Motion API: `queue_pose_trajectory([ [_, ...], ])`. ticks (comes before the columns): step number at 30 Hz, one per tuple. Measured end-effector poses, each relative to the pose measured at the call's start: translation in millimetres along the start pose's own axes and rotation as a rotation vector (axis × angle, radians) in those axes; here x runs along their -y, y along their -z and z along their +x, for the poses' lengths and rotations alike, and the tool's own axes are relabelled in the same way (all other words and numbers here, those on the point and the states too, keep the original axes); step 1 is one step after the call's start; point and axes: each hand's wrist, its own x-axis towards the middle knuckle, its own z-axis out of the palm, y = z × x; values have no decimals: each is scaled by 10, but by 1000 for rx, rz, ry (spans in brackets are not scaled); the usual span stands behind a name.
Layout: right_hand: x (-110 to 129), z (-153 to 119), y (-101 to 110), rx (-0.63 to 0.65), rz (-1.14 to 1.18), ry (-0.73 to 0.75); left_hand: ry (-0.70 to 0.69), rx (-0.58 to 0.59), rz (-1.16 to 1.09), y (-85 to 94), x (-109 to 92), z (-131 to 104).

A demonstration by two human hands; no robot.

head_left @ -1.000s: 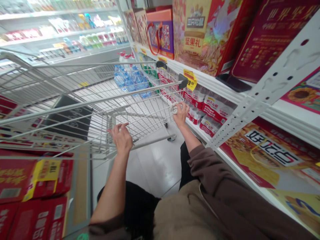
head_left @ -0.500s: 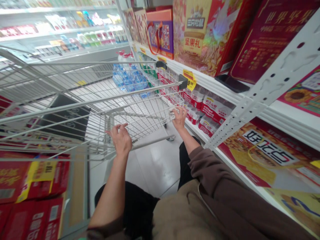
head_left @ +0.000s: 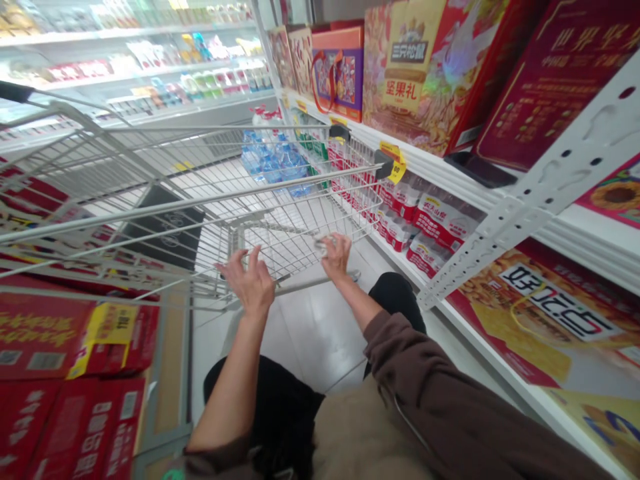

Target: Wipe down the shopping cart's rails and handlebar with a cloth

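Note:
The wire shopping cart [head_left: 200,202] stands sideways before me, a dark panel with pale lettering [head_left: 170,243] showing through its bars. My left hand [head_left: 251,285] is raised beside the cart's lower side, fingers apart and curved, with nothing visible in them. Whether its fingertips touch the wires I cannot tell. Nearer the cart's front end, my right hand [head_left: 337,257] has its fingers curled and pinched around something small and whitish [head_left: 319,244], blurred and partly hidden by the fingers.
Shelving with a perforated white post [head_left: 500,217] runs along the right, bearing gift boxes [head_left: 405,80], a black phone-like object [head_left: 480,169] and wrapped bottle packs [head_left: 445,220]. Blue-tinted water bottles [head_left: 275,157] stand on the floor ahead. Red cartons [head_left: 65,427] are stacked at lower left.
My right hand has moved left and slightly down, away from the bottle shelf, with the small whitish thing. The left hand's fingers are spread wider. The view has shifted slightly left.

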Motion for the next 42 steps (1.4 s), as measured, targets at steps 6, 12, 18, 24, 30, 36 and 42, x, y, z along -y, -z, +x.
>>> queue_pose_trajectory([
  [6,-119,364,101,-209,-36,-473,166,-165,64,159,380,-21],
  [12,820,-187,-220,96,38,-126,160,-128,57,109,496,25],
  [18,335,-80,-50,100,26,-78,42,-44,64,259,624,-31],
  [24,405,190,-72,-177,0,-531,122,-76,-8,195,547,10],
  [30,1392,-436,-372,112,94,88,123,-64,-11,203,479,-7],
  [36,869,-207,-124,81,49,57,83,14,-39,335,514,-39],
  [42,705,261,-15,-287,0,-419,159,-41,-108,239,458,-30],
])
